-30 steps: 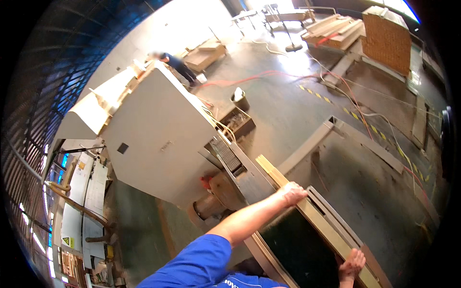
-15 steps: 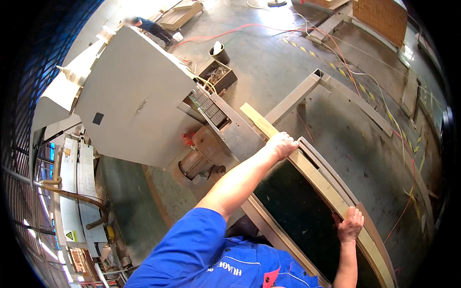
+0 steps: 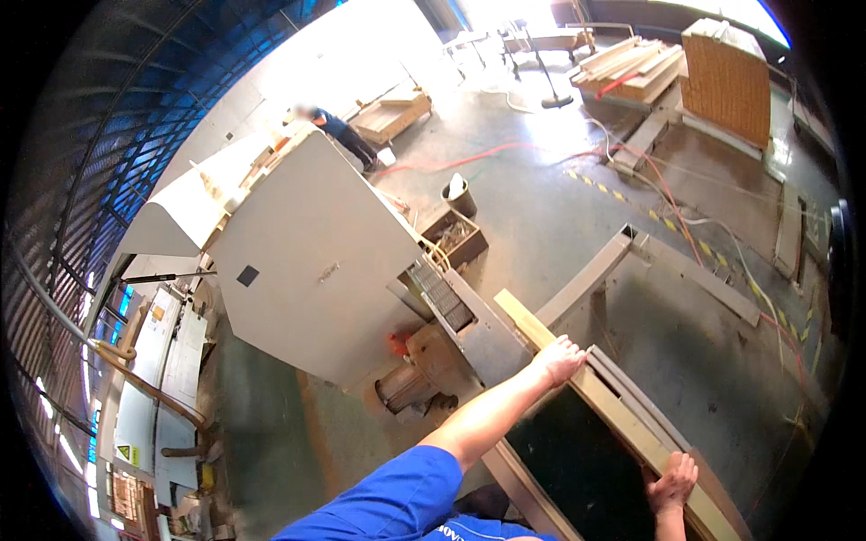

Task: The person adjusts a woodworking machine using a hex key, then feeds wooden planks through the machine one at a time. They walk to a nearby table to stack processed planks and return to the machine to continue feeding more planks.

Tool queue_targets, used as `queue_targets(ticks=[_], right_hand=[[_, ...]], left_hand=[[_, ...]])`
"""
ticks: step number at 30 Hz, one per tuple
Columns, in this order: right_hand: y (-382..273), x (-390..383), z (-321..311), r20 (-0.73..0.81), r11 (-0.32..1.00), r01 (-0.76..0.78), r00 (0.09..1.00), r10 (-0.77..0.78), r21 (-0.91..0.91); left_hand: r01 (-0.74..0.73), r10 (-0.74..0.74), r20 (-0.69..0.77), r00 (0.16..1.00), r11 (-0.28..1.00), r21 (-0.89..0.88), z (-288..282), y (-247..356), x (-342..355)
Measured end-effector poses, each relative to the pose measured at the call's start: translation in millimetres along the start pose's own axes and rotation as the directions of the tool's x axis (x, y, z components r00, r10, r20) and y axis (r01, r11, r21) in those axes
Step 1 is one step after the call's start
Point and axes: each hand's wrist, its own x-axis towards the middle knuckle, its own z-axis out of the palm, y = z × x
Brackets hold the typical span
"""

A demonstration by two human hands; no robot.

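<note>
A long pale wooden strip (image 3: 613,397) lies slantwise along the side rail of a machine bed. Around its far part my left hand (image 3: 561,359) is closed, and the strip's end sticks out past that hand toward the grey machine. My right hand (image 3: 672,480) grips the same strip nearer to me, its fingers curled over the edge and partly hidden. Beneath and to the left of the strip is the bed's dark belt (image 3: 577,455). A second rail (image 3: 631,392) runs close beside the strip on its right.
A large grey machine cabinet (image 3: 316,261) stands at left, with a rusty motor (image 3: 401,388) below. Beyond it are a scrap box (image 3: 456,236) and a dark bin (image 3: 459,197). A metal floor frame (image 3: 586,275) lies ahead. A red hose (image 3: 451,162) crosses the floor; another person (image 3: 343,135) stands far off.
My view has tilted upward, so the scene sits lower and further right in the picture. Both hands stay on the strip, which has hardly shifted against the machine.
</note>
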Motion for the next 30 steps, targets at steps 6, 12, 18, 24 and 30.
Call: queue_targets(ticks=[6,12,18,24,30], right_hand=[[-4,0,-5,-0.01,0.999,-0.011,1.0,0.012,0.039],[-12,-1,-18,-0.007,0.999,-0.014,1.0,0.015,0.038],[-19,1,-43,0.115,0.985,0.074,0.992,-0.056,-0.153],[-5,-3,-17,-0.015,0.998,0.043,0.999,-0.044,-0.04],[-9,-2,-25,-0.011,0.992,0.085,0.996,-0.086,-0.097]], left_hand=[[0.027,-0.072,-0.223,0.972,0.98,-0.197,-57,19,-60],[0.387,-0.527,-0.286,0.8,0.818,-0.425,-46,1,-199],[0.785,-0.87,-0.059,0.489,0.468,-0.406,26,22,-377],[0.979,-0.805,0.565,0.18,0.095,-0.178,92,75,-488],[0.97,-0.6,0.763,0.241,0.164,-0.178,127,102,-529]])
